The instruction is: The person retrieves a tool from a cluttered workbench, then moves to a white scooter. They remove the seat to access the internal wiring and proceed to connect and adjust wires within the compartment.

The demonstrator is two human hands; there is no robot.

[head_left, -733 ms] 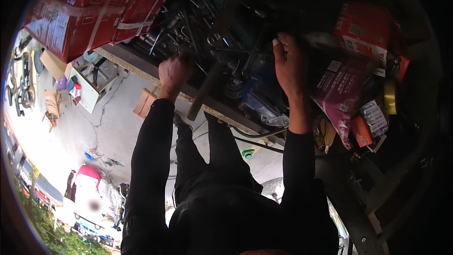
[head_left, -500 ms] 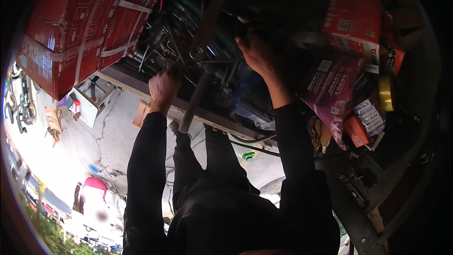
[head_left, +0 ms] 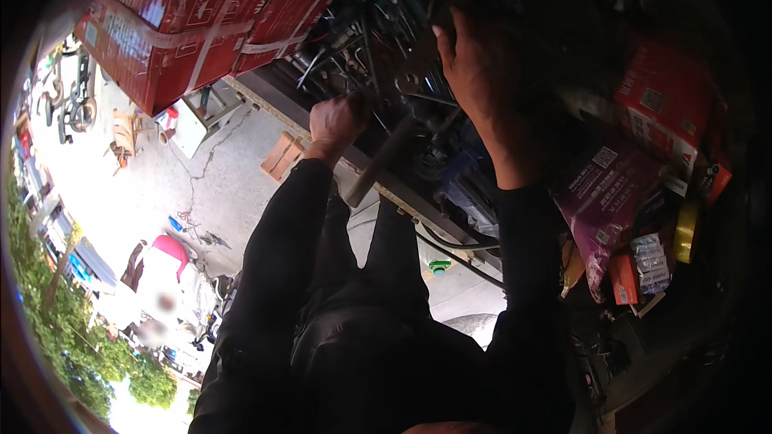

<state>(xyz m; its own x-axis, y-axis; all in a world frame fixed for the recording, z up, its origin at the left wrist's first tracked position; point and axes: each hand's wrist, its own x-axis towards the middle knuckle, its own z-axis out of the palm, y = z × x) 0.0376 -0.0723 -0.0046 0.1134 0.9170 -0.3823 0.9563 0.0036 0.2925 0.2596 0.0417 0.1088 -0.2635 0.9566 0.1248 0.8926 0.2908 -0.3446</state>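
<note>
Although it is placed between the two hands, the thick handle [head_left: 379,165] is not seen to be grasped by either. Its long axis is slanted: the near end is thrust past the front edge of the worktop [head_left: 273,90], toward the person, and the far end is lost among dark tools, up and to the right. From the left hand [head_left: 338,122] the handle is reached to the right and slightly nearer the body; by that hand it is approached more closely than by the right hand [head_left: 482,72], from which it lies to the left and below.

The left fingers are curled downward, but whether anything is gripped cannot be told in the shadow. On the right, thumb and forefinger are stretched forward, slightly parted; the other fingers are too dark to be judged. Beside that thumb a flat bar [head_left: 408,80] with a round hole is seen, contact being unclear.

Farther out, metal tools [head_left: 354,60] are heaped beyond the left hand, flanked by a large red box [head_left: 193,36]. To the right, a purple packet [head_left: 603,185] and a yellow roll [head_left: 686,231] are piled.
</note>
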